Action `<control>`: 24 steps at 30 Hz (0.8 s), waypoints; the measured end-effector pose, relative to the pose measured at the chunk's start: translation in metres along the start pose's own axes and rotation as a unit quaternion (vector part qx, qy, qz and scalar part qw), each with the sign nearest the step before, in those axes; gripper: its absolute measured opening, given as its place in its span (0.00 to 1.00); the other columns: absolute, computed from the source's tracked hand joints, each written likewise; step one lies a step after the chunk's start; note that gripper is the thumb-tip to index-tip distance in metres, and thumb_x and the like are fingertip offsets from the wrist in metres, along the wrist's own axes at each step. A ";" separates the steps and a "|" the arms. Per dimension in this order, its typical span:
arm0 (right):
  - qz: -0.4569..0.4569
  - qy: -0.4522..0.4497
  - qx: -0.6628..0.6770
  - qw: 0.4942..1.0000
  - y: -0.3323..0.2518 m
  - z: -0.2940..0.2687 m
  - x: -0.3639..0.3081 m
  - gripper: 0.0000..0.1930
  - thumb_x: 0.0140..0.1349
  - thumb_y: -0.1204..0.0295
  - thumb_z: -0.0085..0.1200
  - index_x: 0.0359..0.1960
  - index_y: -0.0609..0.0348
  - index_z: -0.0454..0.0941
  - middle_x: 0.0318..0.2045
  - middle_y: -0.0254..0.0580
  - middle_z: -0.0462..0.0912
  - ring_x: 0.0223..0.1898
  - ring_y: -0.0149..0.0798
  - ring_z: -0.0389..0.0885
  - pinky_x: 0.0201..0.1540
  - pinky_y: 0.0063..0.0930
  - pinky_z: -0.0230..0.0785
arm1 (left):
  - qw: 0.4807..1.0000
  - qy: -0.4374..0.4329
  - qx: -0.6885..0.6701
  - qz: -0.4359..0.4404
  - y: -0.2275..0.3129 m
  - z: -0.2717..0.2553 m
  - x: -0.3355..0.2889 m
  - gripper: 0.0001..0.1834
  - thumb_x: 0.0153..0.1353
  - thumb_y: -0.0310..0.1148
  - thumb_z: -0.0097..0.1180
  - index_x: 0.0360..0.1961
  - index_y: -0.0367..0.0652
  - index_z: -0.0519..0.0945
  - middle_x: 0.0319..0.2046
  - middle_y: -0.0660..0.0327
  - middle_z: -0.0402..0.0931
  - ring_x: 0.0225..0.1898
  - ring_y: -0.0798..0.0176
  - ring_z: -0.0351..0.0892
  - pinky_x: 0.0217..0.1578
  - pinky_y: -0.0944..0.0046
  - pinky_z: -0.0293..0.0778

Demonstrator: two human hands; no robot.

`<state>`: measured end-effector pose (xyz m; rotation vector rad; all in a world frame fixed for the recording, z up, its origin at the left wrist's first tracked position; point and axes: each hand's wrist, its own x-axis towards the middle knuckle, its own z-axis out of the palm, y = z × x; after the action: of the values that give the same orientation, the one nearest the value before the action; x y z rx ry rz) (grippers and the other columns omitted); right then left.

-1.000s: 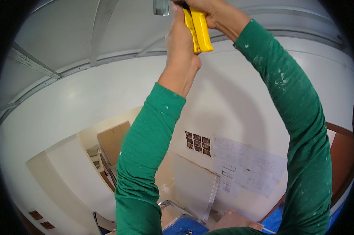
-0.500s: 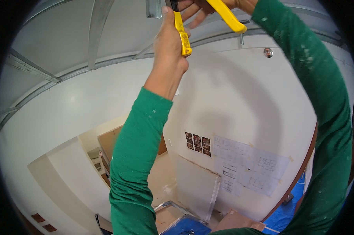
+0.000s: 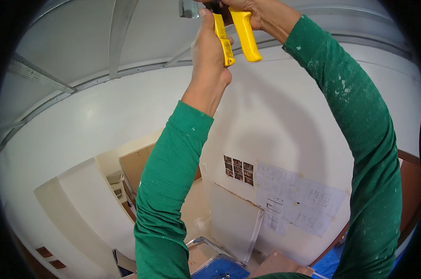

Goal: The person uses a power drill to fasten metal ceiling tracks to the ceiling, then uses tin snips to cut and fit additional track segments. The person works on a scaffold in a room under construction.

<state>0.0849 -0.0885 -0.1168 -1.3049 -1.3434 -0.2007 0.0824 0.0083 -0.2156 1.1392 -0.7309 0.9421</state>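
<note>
Overhead, at the top edge of the head view, I hold a two-handled plier-like tool (image 3: 247,39) with yellow grips and a dark upper part. My left hand (image 3: 208,51) is closed around the left grip, its thumb pointing up along it. On the upper part of the other grip is my right hand (image 3: 261,13), closed, with some of its fingers cut off by the frame. The tool's head runs out of the picture, so its exact kind and what its jaws touch do not show. A short metal channel end (image 3: 188,8) hangs just left of the tool.
Metal ceiling framing (image 3: 120,37) crosses overhead. Drawing sheets (image 3: 308,200) and a photo sheet (image 3: 239,170) are fixed to the white wall. Below, a pale board (image 3: 233,221) leans against the wall, near a blue surface (image 3: 221,269) and a brownish panel (image 3: 282,265).
My right hand has moved left and closed around its grip, bringing the two yellow handles closer together. The left hand has shifted slightly right and down in view.
</note>
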 end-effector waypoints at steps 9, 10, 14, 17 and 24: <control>-0.051 0.079 -0.089 0.992 0.009 0.011 -0.001 0.17 0.72 0.59 0.58 0.38 0.64 0.77 0.31 0.41 0.78 0.31 0.37 0.76 0.34 0.36 0.74 | 0.995 0.005 0.073 0.064 -0.006 -0.005 0.005 0.41 0.70 0.70 0.45 0.52 0.37 0.80 0.39 0.58 0.80 0.39 0.65 0.78 0.39 0.62 0.75; -0.035 0.055 -0.054 0.996 0.010 0.001 -0.005 0.17 0.73 0.58 0.57 0.38 0.64 0.77 0.32 0.42 0.79 0.32 0.37 0.77 0.34 0.36 0.75 | 0.990 0.009 0.118 0.070 -0.010 -0.010 0.008 0.42 0.69 0.71 0.46 0.49 0.36 0.81 0.35 0.59 0.79 0.35 0.65 0.78 0.36 0.62 0.74; 0.052 -0.178 0.108 0.977 0.013 -0.047 -0.022 0.18 0.75 0.57 0.53 0.38 0.61 0.78 0.35 0.43 0.82 0.36 0.40 0.85 0.38 0.38 0.83 | 0.964 0.030 0.261 0.043 0.002 -0.039 0.003 0.42 0.67 0.73 0.47 0.36 0.37 0.83 0.24 0.62 0.74 0.25 0.67 0.72 0.27 0.65 0.70; 0.031 -0.077 0.048 0.995 0.007 -0.037 -0.024 0.17 0.74 0.56 0.54 0.37 0.60 0.79 0.33 0.42 0.83 0.32 0.43 0.87 0.40 0.42 0.86 | 0.973 0.002 0.229 0.008 0.011 -0.034 0.004 0.37 0.69 0.71 0.46 0.45 0.42 0.80 0.28 0.64 0.73 0.28 0.71 0.71 0.29 0.67 0.68; 0.075 -0.055 -0.180 0.979 -0.058 -0.065 -0.016 0.19 0.72 0.55 0.55 0.35 0.60 0.79 0.31 0.46 0.84 0.32 0.43 0.87 0.37 0.40 0.83 | 0.999 -0.043 -0.030 0.008 -0.006 0.043 -0.010 0.34 0.70 0.71 0.44 0.53 0.51 0.77 0.30 0.69 0.68 0.29 0.72 0.64 0.27 0.67 0.62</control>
<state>0.0741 -0.1674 -0.0775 -1.7367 -1.3350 -0.2803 0.0829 -0.0362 -0.2148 1.1270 -0.8348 0.8834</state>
